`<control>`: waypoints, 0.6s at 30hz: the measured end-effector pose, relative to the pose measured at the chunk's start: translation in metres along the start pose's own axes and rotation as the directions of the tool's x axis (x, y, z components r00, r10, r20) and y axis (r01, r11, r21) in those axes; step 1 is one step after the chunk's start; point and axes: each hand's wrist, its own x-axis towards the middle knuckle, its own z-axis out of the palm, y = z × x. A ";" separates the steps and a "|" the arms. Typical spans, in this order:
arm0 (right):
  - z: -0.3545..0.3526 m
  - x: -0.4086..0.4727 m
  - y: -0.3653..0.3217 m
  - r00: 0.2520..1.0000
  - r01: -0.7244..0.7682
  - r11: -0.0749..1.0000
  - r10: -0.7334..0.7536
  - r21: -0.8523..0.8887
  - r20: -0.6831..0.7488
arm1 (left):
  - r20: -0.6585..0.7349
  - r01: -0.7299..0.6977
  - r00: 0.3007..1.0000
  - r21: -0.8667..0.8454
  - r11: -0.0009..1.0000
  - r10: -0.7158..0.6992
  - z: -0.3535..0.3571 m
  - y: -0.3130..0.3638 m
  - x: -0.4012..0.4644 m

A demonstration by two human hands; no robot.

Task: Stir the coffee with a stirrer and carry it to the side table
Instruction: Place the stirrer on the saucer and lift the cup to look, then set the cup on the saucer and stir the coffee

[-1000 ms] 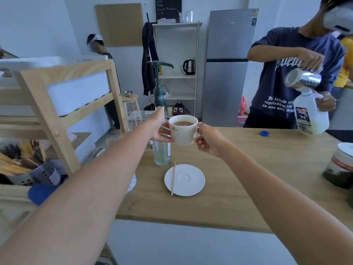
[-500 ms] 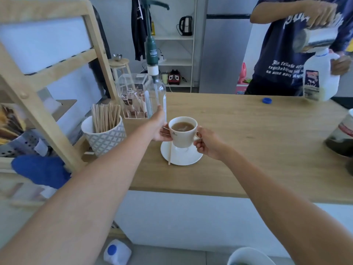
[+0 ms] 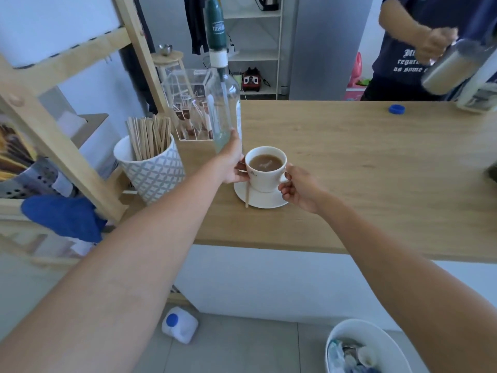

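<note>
While held, white cup (image 3: 266, 175), light-brown coffee (image 3: 265, 162)

Wood counter (image 3: 363, 168): white saucer (image 3: 265, 201) near front edge w/ stirrer (image 3: 246, 195) across it, clear pump bottle (image 3: 223, 103) just behind, patterned stick cup (image 3: 153, 168) left, blue cap (image 3: 397, 109) far right.

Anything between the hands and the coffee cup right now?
No. Both hands are already on the coffee cup: left hand on its left side, right hand at the handle side. The cup sits on or just above the saucer, beside a wooden stirrer. The side table is not in view.
</note>
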 end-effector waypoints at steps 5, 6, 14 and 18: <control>0.002 0.000 0.001 0.999 -0.021 0.998 0.019 -0.051 -0.049 | -0.004 -0.079 0.997 0.004 0.997 0.079 0.000 -0.007 0.003; 0.003 0.000 0.001 0.998 -0.022 0.996 0.017 -0.084 -0.067 | -0.038 -0.132 0.990 0.063 0.989 0.135 0.000 -0.010 0.004; 0.001 -0.020 0.012 0.890 0.139 0.805 -0.357 -0.577 -0.283 | -0.117 -0.272 0.800 0.804 0.528 0.589 -0.039 -0.078 0.016; 0.019 -0.040 0.029 0.786 0.331 0.477 -0.616 -0.814 -0.041 | -0.053 -0.172 0.845 0.915 0.365 0.532 -0.050 -0.111 0.020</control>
